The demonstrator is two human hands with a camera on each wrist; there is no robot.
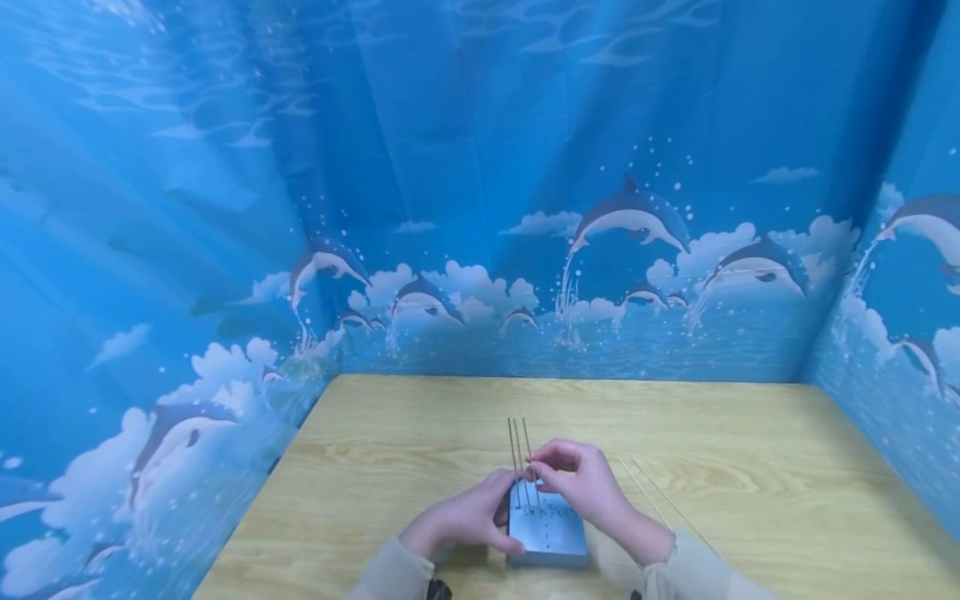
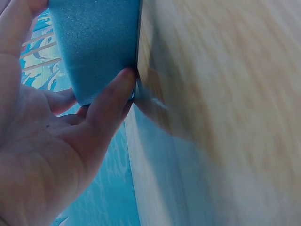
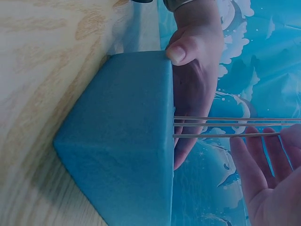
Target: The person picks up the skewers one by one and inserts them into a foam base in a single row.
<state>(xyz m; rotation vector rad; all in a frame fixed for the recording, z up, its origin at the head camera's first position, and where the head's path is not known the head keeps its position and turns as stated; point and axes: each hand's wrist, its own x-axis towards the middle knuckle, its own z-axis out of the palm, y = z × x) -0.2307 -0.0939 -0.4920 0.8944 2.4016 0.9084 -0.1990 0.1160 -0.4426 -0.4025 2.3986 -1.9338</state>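
A blue foam block point(image 1: 551, 542) stands on the table, its top face dotted with small dark holes. Three thin wooden sticks point(image 1: 516, 450) rise nearly upright from it. My left hand point(image 1: 468, 510) grips the block from the left, thumb along the near side; in the left wrist view the thumb presses low on the block point(image 2: 99, 47) by the table. At the rightmost of the three sticks, my right hand point(image 1: 583, 483) pinches the shaft above the block. In the right wrist view this stick point(image 3: 211, 135) runs from the block's top face to the right fingers.
Two more thin sticks point(image 1: 652, 486) lie on the table to the right, partly behind the right forearm. The wood-grain table point(image 1: 375, 433) is bordered by blue curtains point(image 1: 450, 167) printed with dolphins at the back and both sides.
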